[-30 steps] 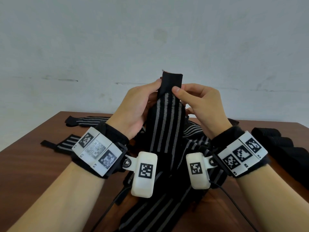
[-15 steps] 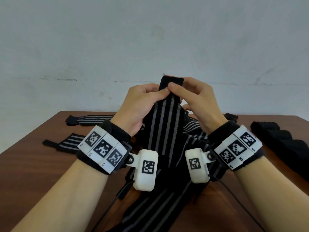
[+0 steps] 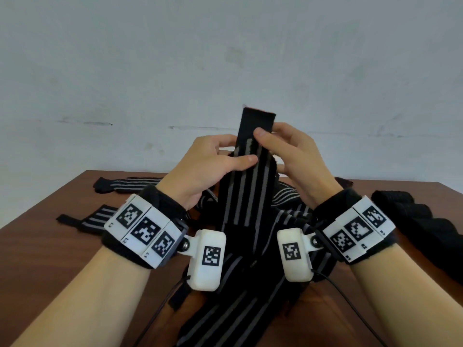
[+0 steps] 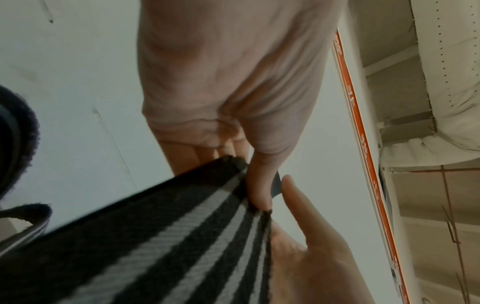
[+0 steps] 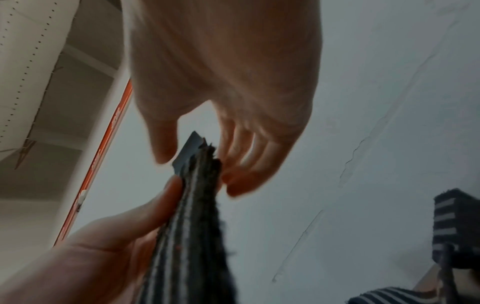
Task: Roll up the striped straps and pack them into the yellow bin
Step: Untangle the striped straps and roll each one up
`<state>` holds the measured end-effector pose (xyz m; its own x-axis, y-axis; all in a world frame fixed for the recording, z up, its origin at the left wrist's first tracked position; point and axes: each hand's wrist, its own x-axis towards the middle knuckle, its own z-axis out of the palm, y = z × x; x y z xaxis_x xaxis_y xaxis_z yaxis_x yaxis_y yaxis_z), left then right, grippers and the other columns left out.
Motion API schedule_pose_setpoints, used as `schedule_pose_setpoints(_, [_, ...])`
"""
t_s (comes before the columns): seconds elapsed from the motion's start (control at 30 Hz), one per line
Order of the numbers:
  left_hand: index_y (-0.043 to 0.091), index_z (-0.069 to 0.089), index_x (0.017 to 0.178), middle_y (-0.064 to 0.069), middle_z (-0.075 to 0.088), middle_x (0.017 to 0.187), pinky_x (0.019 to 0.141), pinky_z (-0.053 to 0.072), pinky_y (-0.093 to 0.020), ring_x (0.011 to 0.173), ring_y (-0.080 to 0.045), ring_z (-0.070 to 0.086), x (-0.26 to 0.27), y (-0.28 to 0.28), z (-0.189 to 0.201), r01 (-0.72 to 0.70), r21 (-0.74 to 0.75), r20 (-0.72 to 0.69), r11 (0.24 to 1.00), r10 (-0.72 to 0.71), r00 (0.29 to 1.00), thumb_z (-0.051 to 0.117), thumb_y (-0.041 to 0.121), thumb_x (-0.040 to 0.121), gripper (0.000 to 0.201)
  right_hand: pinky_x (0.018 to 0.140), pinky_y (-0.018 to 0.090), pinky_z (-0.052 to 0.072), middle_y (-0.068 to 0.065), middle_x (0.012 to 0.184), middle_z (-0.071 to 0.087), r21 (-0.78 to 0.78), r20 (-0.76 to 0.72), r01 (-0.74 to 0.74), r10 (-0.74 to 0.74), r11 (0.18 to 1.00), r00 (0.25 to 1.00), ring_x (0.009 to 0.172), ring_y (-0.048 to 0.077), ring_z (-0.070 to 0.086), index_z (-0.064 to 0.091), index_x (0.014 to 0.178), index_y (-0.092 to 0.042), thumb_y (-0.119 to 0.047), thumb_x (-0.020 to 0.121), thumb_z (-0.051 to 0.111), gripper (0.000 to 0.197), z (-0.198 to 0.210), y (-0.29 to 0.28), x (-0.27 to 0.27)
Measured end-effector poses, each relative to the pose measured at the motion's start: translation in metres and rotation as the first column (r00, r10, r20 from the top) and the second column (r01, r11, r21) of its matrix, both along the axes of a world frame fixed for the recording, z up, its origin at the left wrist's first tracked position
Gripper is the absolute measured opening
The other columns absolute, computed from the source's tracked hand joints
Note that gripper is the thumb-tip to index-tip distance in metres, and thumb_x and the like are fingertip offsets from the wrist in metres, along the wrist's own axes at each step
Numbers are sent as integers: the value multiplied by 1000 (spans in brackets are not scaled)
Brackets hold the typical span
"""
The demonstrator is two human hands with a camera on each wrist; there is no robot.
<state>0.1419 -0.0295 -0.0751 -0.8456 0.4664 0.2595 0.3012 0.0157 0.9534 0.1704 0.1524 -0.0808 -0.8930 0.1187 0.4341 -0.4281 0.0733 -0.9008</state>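
Pinching the striped strap (image 3: 246,186) upright between your left hand (image 3: 208,169) and right hand (image 3: 298,156), you clamp just below its plain black tip. Below your wrists, loose straps (image 3: 288,216) overlap on the table (image 3: 37,251); the hanging tail could snag there, skewing your roll.

brown wooden table (image 3: 45,249), pale grey wall (image 3: 150,58) behind, orange-edged white shelving (image 4: 363,144), black cable (image 3: 350,296)

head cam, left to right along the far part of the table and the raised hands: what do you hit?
Flat striped strap → left hand → raised striped strap, pinched by both hands → right hand → black rolls by the table's right edge.
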Motion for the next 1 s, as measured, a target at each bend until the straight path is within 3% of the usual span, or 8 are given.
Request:
schedule_pose_setpoints(0.13, [16,73,122,-10,81,99,85,64,-34,93,-24,79,-2,-1,-2,-21,92,-1,996,21,1000,75,11,93,30,81,32,60,5,120,75,111,45,-175,171,978,984,113,21,72,69,128,-15,-13,97,68,31,-4,3,-1])
schedule_pose_setpoints(0.33, [11,69,110,-8,81,89,73,62,-29,84,-20,79,-8,0,-6,-119,0,-19,993,119,993,78,31,91,28,96,33,57,7,129,72,68,-13,-269,270,961,963,123,22,67,64,134,-6,2,96,63,39,-5,12,-3])
schedule_pose_setpoints(0.5, [14,73,101,1,78,84,72,53,-29,77,-15,74,-11,0,-5,-92,-39,-16,995,91,996,63,62,91,49,74,31,59,9,112,78,31,-144,-102,105,994,984,104,23,75,71,121,0,13,88,67,36,-6,9,-5])
schedule_pose_setpoints(0.6, [14,66,104,3,50,67,57,30,-30,58,-16,43,-12,-1,-2,19,111,209,994,-42,977,42,84,88,75,84,35,59,4,106,80,137,-283,28,12,990,959,104,18,75,78,112,-4,13,86,69,32,-8,7,-8])
schedule_pose_setpoints(0.67, [12,71,117,-2,57,74,54,35,-26,59,-16,48,-13,-3,-2,30,102,212,994,-51,976,48,73,95,69,99,33,55,4,108,79,211,-350,52,26,976,936,110,16,73,78,112,-5,13,85,70,33,-10,6,-9])
schedule_pose_setpoints(0.77, [12,74,123,-13,74,103,55,48,-23,74,-14,65,-13,-2,-3,11,81,167,997,-25,986,60,48,99,45,103,31,51,6,111,78,235,-379,49,45,971,924,111,17,72,77,113,-9,10,85,72,34,-13,5,-13])
schedule_pose_setpoints(0.93, [10,68,122,-13,76,115,93,59,-44,106,-29,73,-20,-5,-7,-18,206,253,978,-36,967,70,27,98,30,105,34,52,-2,129,72,200,-149,-102,133,974,980,126,14,64,78,114,-10,14,90,47,45,-7,7,-9])
schedule_pose_setpoints(1.0, [13,65,127,-12,76,112,80,62,-38,97,-25,74,-20,-5,-5,-62,201,237,978,12,971,69,23,99,31,101,34,54,-4,134,69,181,-67,-141,155,973,986,127,12,62,75,121,-12,1,97,39,45,-3,6,-7])
